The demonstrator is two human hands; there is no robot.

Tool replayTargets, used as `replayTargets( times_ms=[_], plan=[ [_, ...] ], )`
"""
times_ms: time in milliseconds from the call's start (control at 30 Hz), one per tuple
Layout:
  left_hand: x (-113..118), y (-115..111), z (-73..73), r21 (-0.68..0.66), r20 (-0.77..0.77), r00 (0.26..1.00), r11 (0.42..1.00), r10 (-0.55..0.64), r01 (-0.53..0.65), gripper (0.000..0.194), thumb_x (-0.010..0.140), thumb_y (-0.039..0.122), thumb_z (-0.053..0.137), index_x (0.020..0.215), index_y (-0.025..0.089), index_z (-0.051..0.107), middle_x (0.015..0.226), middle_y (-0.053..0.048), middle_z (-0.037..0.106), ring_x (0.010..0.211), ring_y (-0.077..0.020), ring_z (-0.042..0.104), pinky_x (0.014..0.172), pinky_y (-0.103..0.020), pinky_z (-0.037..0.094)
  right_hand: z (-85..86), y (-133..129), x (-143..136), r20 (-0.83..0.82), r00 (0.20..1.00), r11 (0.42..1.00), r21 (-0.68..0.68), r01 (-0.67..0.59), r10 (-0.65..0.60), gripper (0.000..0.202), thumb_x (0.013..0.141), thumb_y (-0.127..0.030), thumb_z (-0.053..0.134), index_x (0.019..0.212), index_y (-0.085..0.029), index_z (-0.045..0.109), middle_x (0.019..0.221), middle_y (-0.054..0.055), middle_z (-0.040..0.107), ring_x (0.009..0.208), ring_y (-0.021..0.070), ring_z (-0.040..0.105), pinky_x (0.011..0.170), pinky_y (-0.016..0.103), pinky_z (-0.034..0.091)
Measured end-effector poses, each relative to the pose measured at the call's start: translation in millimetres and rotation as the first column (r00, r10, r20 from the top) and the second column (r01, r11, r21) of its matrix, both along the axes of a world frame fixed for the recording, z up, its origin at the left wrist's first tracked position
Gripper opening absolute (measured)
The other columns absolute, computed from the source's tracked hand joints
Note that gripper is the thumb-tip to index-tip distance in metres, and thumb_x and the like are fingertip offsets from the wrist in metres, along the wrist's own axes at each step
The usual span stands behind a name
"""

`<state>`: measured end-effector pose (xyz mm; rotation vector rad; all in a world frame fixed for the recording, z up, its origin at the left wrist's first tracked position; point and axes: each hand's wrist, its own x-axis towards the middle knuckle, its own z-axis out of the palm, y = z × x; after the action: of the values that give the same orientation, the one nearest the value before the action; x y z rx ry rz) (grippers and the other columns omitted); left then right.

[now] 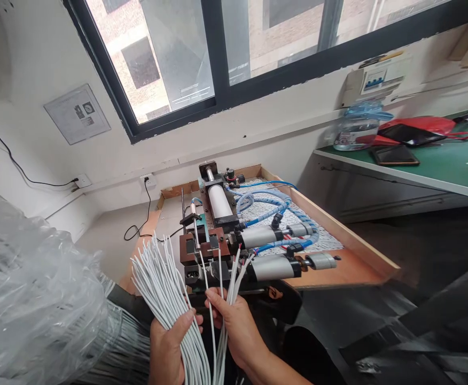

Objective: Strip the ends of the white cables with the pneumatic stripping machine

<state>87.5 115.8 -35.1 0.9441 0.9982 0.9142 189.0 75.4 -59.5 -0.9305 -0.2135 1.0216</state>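
A thick bundle of white cables [164, 289] is wrapped in my left hand [172, 342], its ends fanned out above the thumb. My right hand [234, 326] is closed around a few white cables [234, 280], some with red showing at their tips; its thumb and forefinger pinch near a single cable between the hands. Just beyond the cable ends stands a pneumatic machine [204, 246] with brown blocks, silver cylinders and blue hoses. The lower parts of the cables run down out of the frame.
At the left is a large heap of cables [117, 342] under clear plastic wrap [29, 299]. A wooden-edged tray [338, 235] surrounds the machine. On the right, a green table [454, 166] holds a plastic jug [356, 128], a phone [396, 155] and a red bag [438, 126].
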Motion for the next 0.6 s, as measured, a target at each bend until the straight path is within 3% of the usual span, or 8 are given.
replayTargets(
  times_ms=[400,600],
  plan=[
    [-2.1,4.2,-6.9,0.070,0.010,1.000,0.997,-0.014,0.013,0.026,0.053,0.016,0.070,0.076,0.013,0.058,0.054,0.001,0.062,0.046,-0.0132,0.057,0.048,-0.025,0.045,6.1,10.1,2.6,-0.231,0.972,0.998,-0.036,-0.042,0.032,0.022,0.050,-0.027,0.070,0.052,-0.011,0.055,0.042,-0.004,0.047,0.037,0.0039,0.034,0.038,0.017,0.023],
    [1.5,-2.1,-0.5,0.052,0.034,0.999,0.998,-0.034,0.032,0.030,0.047,0.017,0.072,0.075,0.013,0.061,0.051,0.002,0.061,0.044,-0.0131,0.055,0.046,-0.025,0.044,5.8,8.4,0.0,-0.237,0.932,0.961,0.092,-0.261,0.275,0.029,0.056,-0.037,0.068,0.066,-0.010,0.062,0.042,-0.006,0.042,0.038,0.0056,0.036,0.039,0.020,0.029]
  ],
)
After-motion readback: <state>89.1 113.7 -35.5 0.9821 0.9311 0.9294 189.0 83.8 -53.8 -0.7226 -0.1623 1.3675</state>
